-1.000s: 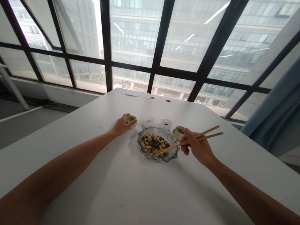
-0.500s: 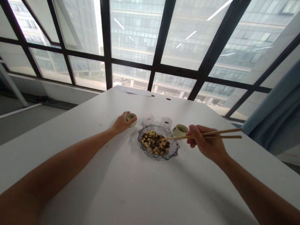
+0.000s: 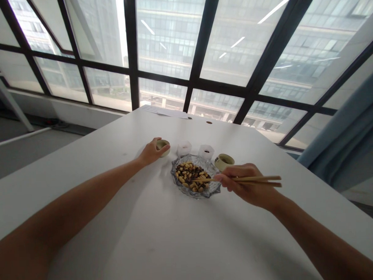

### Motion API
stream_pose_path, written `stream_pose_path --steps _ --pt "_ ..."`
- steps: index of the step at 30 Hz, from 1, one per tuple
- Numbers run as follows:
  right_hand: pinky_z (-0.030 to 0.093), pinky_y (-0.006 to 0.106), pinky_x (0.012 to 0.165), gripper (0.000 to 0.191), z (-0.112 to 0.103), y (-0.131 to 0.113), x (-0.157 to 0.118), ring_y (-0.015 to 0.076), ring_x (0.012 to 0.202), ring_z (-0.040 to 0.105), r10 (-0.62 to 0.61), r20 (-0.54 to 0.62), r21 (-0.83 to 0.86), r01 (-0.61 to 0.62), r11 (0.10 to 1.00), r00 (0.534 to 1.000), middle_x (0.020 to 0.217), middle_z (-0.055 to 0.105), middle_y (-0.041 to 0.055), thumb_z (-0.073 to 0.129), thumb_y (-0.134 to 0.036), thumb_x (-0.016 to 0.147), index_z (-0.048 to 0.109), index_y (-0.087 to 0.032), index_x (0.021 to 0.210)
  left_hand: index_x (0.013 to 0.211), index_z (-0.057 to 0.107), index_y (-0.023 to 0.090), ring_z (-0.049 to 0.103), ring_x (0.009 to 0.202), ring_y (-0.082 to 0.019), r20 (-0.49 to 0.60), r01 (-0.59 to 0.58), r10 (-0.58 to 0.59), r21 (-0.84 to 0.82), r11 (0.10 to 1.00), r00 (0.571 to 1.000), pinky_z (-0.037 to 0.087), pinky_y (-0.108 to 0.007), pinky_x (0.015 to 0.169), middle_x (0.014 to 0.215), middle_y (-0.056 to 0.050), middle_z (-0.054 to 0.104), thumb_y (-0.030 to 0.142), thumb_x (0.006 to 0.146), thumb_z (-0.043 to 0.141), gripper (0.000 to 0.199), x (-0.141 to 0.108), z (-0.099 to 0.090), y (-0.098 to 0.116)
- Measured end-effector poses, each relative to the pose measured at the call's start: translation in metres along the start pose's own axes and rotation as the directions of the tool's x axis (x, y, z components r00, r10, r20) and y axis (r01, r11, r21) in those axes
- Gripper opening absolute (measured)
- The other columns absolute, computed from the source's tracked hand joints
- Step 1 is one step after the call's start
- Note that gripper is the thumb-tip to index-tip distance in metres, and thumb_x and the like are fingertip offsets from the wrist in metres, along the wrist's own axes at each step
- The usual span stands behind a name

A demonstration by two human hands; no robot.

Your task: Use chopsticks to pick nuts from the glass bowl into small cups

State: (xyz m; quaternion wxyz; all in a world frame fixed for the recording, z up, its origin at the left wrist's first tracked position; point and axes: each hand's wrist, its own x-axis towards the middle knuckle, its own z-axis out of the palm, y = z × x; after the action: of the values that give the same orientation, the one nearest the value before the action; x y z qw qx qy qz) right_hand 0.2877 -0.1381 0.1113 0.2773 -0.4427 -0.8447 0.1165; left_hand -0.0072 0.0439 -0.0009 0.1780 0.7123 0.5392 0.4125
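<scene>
Near the frame's centre, the right hand [image 3: 252, 186] clamps chopsticks [image 3: 255, 179] low over the glass dish [image 3: 214, 190], likely for reach; the left hand [image 3: 150, 152] grips the cup [image 3: 163, 148], probably steadying it

"How does the table [image 3: 165, 222] look?"
"Smooth, white and mostly matt, with flat paper [image 3: 170, 113] near its far left corner."
"And the dish [image 3: 213, 189]?"
"Clear, glossy, faceted glass by its look, with a jagged rim."
"The chopsticks [image 3: 258, 178]?"
"Smooth, pale wood."
"The cups?"
"The left green cup [image 3: 166, 152] and right green cup [image 3: 220, 164] resemble smooth ceramic; the white cups [image 3: 206, 156] between them look like translucent plastic."
"Past the table's right edge?"
"A matt blue cloth curtain [image 3: 342, 142], softly folded."
</scene>
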Motion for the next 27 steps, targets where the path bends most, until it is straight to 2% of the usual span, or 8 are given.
stream_pose_path --steps 4,7,15,20,23,25,27 --pt "0.032 0.029 0.048 0.054 0.0 -0.014 0.001 0.0116 0.044 0.045 -0.065 0.058 -0.067 0.069 0.995 0.996 0.047 0.051 0.0002 0.052 -0.057 0.095 0.06 -0.022 0.055 0.134 0.052 0.009 0.068 0.097 -0.026 0.001 0.0 0.0 -0.001 1.0 1.0 0.051 -0.038 0.091 0.112 -0.017 0.071 0.062 0.084 0.06 0.073 0.0 0.001 0.0" --pt "0.031 0.029 0.049 0.055 0.001 -0.018 0.002 0.0116 0.044 0.045 -0.084 0.078 -0.086 0.09 0.992 0.993 0.049 0.052 0.0006 0.05 -0.058 0.096 0.06 -0.022 0.056 0.134 0.052 0.01 0.067 0.098 -0.026 0.004 0.003 -0.003 -0.004 1.0 1.0 0.051 -0.038 0.092 0.114 -0.017 0.07 0.061 0.084 0.061 0.072 0.0 0.0 0.001" --pt "0.038 0.029 0.05 0.048 0.0 -0.003 0.003 0.0139 0.047 0.054 -0.065 0.043 -0.051 0.068 0.996 0.997 0.051 0.061 0.0023 0.054 -0.055 0.095 0.07 -0.022 0.064 0.134 0.053 0.01 0.068 0.096 -0.027 0.013 0.009 -0.009 -0.008 1.0 1.0 0.052 -0.038 0.089 0.111 -0.016 0.071 0.061 0.084 0.06 0.072 -0.002 -0.002 0.004" --pt "0.044 0.027 0.045 0.047 -0.002 0.007 -0.002 0.014 0.043 0.058 0.012 0.017 0.069 -0.013 0.998 1.0 0.05 0.064 0.002 0.057 -0.057 0.092 0.07 -0.021 0.066 0.133 0.053 0.009 0.068 0.089 -0.025 0.009 0.003 -0.003 0.0 1.0 1.0 0.052 -0.037 0.087 0.107 -0.016 0.071 0.063 0.083 0.059 0.074 -0.001 -0.001 0.002" --pt "0.048 0.027 0.043 0.048 0.001 0.018 -0.005 0.0153 0.044 0.062 0.091 -0.065 0.2 -0.076 0.977 0.994 0.052 0.067 0.0038 0.06 -0.06 0.089 0.07 -0.02 0.065 0.134 0.053 0.008 0.067 0.088 -0.024 0.008 0.003 -0.003 -0.003 1.0 1.0 0.052 -0.037 0.088 0.108 -0.016 0.07 0.063 0.083 0.059 0.075 -0.001 -0.001 0.001" --pt "0.049 0.027 0.041 0.049 0.004 0.027 -0.005 0.0155 0.043 0.062 0.197 -0.16 0.33 -0.136 0.934 0.967 0.054 0.069 0.0047 0.064 -0.064 0.085 0.069 -0.019 0.065 0.133 0.053 0.009 0.067 0.088 -0.024 0.006 0.002 -0.002 -0.009 1.0 1.0 0.052 -0.037 0.089 0.108 -0.016 0.07 0.064 0.083 0.059 0.075 0.0 -0.001 0.0" --pt "0.048 0.026 0.038 0.052 0.009 0.037 -0.003 0.0147 0.039 0.06 0.314 -0.267 0.474 -0.159 0.866 0.911 0.052 0.067 0.0042 0.069 -0.068 0.078 0.07 -0.018 0.066 0.133 0.053 0.009 0.067 0.087 -0.024 0.009 0.006 -0.006 -0.013 1.0 1.0 0.052 -0.037 0.087 0.107 -0.015 0.071 0.064 0.083 0.059 0.075 0.0 -0.001 -0.001"
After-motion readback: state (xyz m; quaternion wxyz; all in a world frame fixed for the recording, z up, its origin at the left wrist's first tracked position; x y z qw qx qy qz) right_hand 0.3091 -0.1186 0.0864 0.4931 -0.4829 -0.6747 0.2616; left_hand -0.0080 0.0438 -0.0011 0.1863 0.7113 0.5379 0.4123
